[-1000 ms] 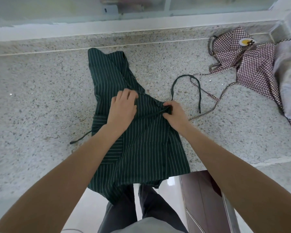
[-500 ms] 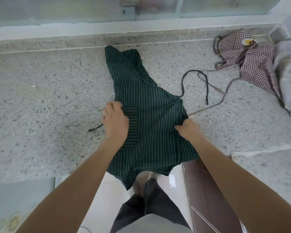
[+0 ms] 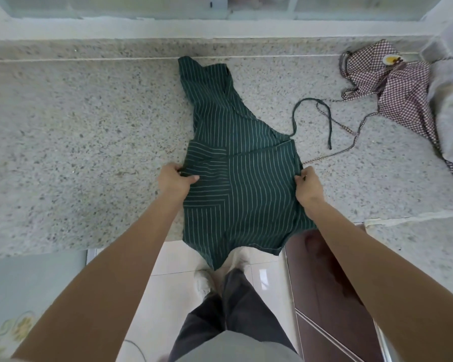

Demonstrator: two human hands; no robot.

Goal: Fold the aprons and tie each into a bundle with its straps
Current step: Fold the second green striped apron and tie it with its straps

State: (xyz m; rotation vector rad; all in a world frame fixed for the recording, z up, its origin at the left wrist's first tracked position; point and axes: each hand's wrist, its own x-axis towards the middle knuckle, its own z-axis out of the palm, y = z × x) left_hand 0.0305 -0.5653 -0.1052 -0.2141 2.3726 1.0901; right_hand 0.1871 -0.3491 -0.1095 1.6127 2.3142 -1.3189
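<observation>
A dark green striped apron [image 3: 243, 163] lies folded lengthwise on the speckled stone counter [image 3: 89, 142], its lower end hanging over the front edge. My left hand [image 3: 174, 178] grips its left edge by the pocket. My right hand [image 3: 307, 184] pinches its right edge. One green strap [image 3: 322, 111] loops out to the right on the counter. A red checked apron [image 3: 392, 82] lies crumpled at the far right, and its thin checked strap [image 3: 351, 142] trails toward the green apron.
A pale grey cloth [image 3: 450, 105] lies over the checked apron at the right edge. A window ledge [image 3: 220, 30] runs along the back. Below the counter are a brown cabinet door [image 3: 324, 283], white floor tiles and my legs.
Both hands have slid down from the apron's middle and apart to its two side edges. The left strap that showed at the left is now out of sight.
</observation>
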